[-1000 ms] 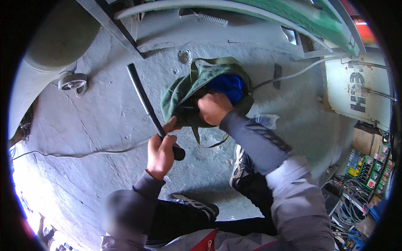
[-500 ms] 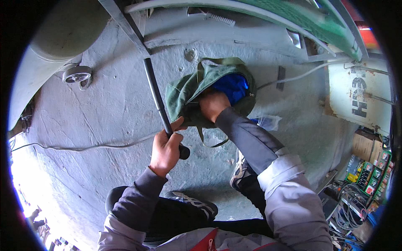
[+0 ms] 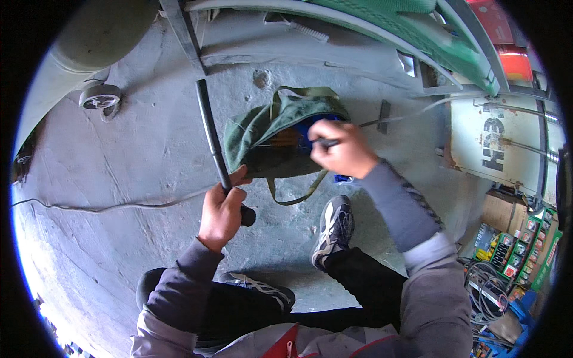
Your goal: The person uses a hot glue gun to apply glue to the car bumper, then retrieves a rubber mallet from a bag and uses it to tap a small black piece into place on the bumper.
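My left hand (image 3: 218, 216) is closed round the lower end of a long dark metal bar (image 3: 209, 128) with a thicker black grip. One fingertip of it rests at the near left edge of a green canvas bag (image 3: 253, 128). The bag lies unzipped on the floor with its mouth toward me. Blue material and something brownish show inside, too shaded to name. Over the right end of the opening, my right hand (image 3: 345, 152) is closed on a small black piece (image 3: 326, 142), smeared by motion, its kind not clear.
A thin cable (image 3: 119, 210) crosses the grey floor and passes by the bag. A caster wheel (image 3: 99, 97) stands at the far left. A green mesh-covered metal frame (image 3: 388, 27) spans the far side. Coiled wires (image 3: 484, 289) and a green tray of small parts (image 3: 525, 247) lie at right.
My right hand has come up out of the bag and moved right, with a small black piece in it. The left hand keeps its hold on the bar.
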The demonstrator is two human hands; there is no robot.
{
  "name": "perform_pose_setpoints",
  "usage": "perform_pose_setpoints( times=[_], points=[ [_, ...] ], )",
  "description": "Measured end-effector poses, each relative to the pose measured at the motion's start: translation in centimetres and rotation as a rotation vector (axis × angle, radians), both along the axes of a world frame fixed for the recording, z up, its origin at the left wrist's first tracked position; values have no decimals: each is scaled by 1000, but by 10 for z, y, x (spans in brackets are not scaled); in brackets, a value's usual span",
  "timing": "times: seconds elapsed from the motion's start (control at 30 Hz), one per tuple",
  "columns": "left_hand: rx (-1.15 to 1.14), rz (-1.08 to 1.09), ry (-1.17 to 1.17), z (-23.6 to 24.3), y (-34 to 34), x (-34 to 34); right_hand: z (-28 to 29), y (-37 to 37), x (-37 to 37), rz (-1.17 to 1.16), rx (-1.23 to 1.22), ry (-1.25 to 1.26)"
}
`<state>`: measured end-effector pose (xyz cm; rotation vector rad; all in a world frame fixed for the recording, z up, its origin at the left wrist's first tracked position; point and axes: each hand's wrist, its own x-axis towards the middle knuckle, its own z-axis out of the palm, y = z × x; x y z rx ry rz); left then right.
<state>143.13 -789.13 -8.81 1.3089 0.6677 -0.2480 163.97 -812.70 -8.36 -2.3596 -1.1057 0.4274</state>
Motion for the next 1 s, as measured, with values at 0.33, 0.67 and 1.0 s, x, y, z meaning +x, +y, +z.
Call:
perform_pose_setpoints(
  times=[0.33, 0.67, 1.0],
  points=[
    [1, -5, 3, -2, 1, 4, -38, -174, -16, -325, -428, 40],
    [-23, 16, 9, -2, 1, 5, -17, -161, -31, -253, -479, 127],
    [8, 16, -1, -1, -2, 14, 61, 13, -1, -50, -315, 35]
  ],
)
